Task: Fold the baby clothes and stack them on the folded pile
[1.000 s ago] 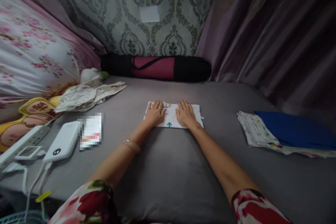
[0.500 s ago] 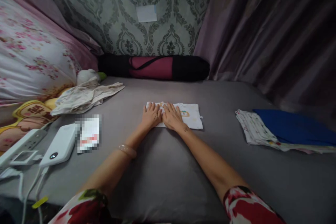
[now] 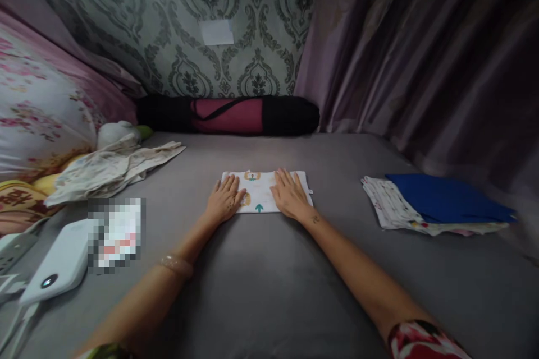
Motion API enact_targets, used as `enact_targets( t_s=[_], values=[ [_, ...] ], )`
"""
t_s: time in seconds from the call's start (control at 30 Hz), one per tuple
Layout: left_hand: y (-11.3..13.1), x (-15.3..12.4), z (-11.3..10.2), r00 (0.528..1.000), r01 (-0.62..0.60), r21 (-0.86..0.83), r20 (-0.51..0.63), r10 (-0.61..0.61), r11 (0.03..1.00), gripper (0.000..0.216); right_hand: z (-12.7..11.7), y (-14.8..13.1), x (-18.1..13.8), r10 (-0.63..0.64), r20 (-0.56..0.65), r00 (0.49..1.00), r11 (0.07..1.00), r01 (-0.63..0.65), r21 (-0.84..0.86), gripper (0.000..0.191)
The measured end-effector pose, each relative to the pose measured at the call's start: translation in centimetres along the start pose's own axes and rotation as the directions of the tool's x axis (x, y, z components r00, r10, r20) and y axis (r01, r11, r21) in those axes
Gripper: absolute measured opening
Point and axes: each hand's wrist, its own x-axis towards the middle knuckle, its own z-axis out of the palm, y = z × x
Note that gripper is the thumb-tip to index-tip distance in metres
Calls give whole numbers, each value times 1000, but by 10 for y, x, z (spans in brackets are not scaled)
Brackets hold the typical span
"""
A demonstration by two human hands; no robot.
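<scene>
Fingers [image 3: 229,186] of both hands lie spread and flat on the folded cloth [image 3: 260,196], left hand [image 3: 225,199] at nine o'clock, right hand [image 3: 289,197] at three, mid-bed [image 3: 269,280]. It looks light, soft and limp; best taken by its edges.

Head camera looks forward-down over the bed [image 3: 269,291].

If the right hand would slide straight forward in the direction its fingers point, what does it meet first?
The right hand lies flat on the folded printed cloth, fingers pointing away toward the wall. Past the cloth's far edge the grey bed surface looks free, so it would probably meet the black and maroon roll bag first; depth is uncertain.
</scene>
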Motion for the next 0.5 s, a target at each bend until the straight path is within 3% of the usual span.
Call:
enact_targets(
  t_s=[0.2,0.27,0.37,0.5],
  values=[
    [-5,7,-3,989,0,-18,146,3,1000,64,5,22,-4,38,118,992,999,-40,21,58],
    [-4,9,-8,991,8,-13,133,-7,1000,61,0,28,-3,32,127,991,999,-35,25,59],
    [-4,10,-7,997,52,-17,62,-50,999,60,-4,42,-4,79,39,996,996,-77,-38,60],
    [-7,7,0,991,73,-39,115,-68,997,63,0,55,-8,116,89,989,993,-112,-42,62]
  ],
)
